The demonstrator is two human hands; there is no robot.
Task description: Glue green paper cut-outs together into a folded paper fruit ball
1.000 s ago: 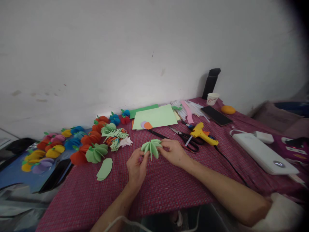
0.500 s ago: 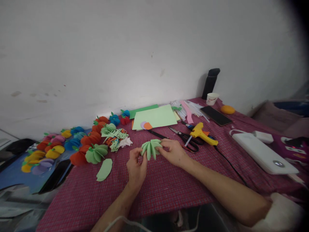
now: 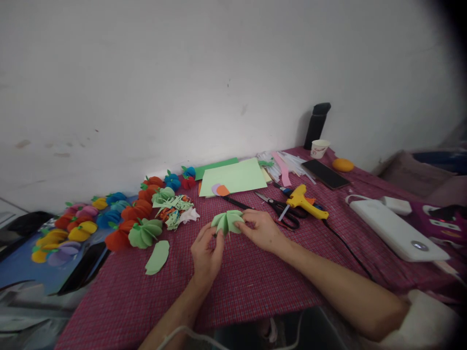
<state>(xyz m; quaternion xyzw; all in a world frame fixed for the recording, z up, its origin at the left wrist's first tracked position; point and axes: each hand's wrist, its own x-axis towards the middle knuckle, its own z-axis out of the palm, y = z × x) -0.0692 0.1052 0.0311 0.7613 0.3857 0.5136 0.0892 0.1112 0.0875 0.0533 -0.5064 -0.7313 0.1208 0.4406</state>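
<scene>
A light green folded paper pumpkin [image 3: 226,222], its leaves fanned out, is held above the table between both hands. My left hand [image 3: 207,250] pinches its left side with thumb and fingers. On the other side, my right hand [image 3: 263,229] grips the right leaves. A loose stack of light green paper cutouts [image 3: 158,257] lies on the cloth left of my left hand. Beyond my right hand are black-handled scissors [image 3: 279,206] and a yellow glue gun [image 3: 304,201] with a clear stick at its end.
Finished paper pumpkins [image 3: 136,210] in several colours fill the left side, beside a heap of paper scraps [image 3: 177,211]. Light green sheets [image 3: 237,177] lie at the back. To the right are a phone [image 3: 324,173], a paper cup [image 3: 319,148], a black bottle [image 3: 316,126] and a white power bank [image 3: 397,228].
The leaves of the green paper pumpkin have been pulled apart in the middle, so broader leaf faces now show. Both hands stay in nearly the same place.
</scene>
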